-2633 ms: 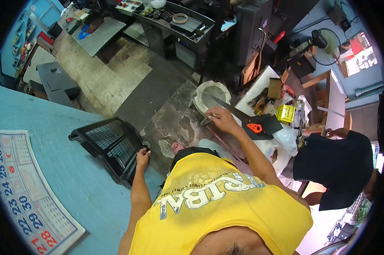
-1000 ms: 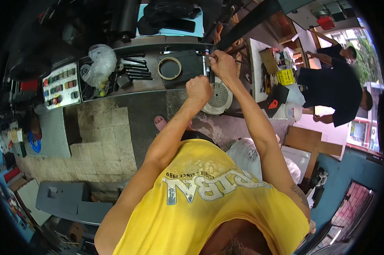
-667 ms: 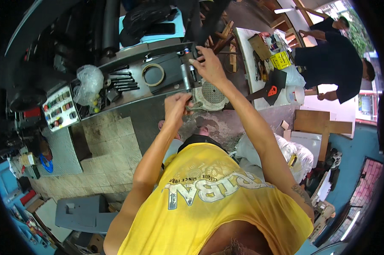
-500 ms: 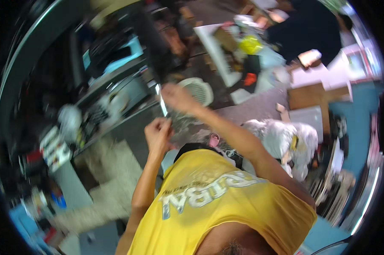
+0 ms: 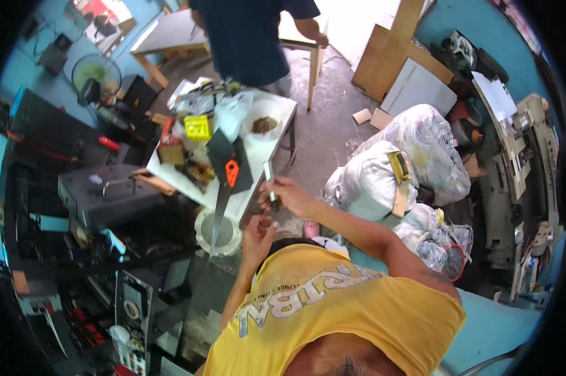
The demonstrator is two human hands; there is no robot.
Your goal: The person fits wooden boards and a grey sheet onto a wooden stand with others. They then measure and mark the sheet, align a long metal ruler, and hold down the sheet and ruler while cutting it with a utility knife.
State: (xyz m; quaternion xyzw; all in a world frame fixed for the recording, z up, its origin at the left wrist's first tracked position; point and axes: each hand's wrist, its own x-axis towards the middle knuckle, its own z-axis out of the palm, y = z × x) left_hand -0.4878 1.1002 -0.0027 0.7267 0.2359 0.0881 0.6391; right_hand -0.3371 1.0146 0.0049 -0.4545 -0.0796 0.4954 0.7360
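My right hand (image 5: 290,195) is closed around a slim pale strip-like tool (image 5: 268,170) with a dark lower end; its exact kind is unclear. The strip stands up from my fingers, close to the right edge of a white table (image 5: 248,195). Just below and to the left, my left hand (image 5: 258,237) has its fingers curled in, and whatever they may hold is hidden. The two hands are near each other but apart, in front of my yellow shirt. A handsaw (image 5: 231,173) with an orange handle lies on the table, its blade jutting past the near edge.
On the table are a white bucket (image 5: 264,124), a yellow pack (image 5: 198,127) and plastic bags. Stuffed white sacks (image 5: 377,178) stand at the right. A person in dark clothes (image 5: 248,41) is beyond the table. A round pale grate (image 5: 217,232) sits below it.
My view has swung right, bringing the table, saw and sacks nearer the middle. My hands stay close together, and the pale strip remains in my right hand.
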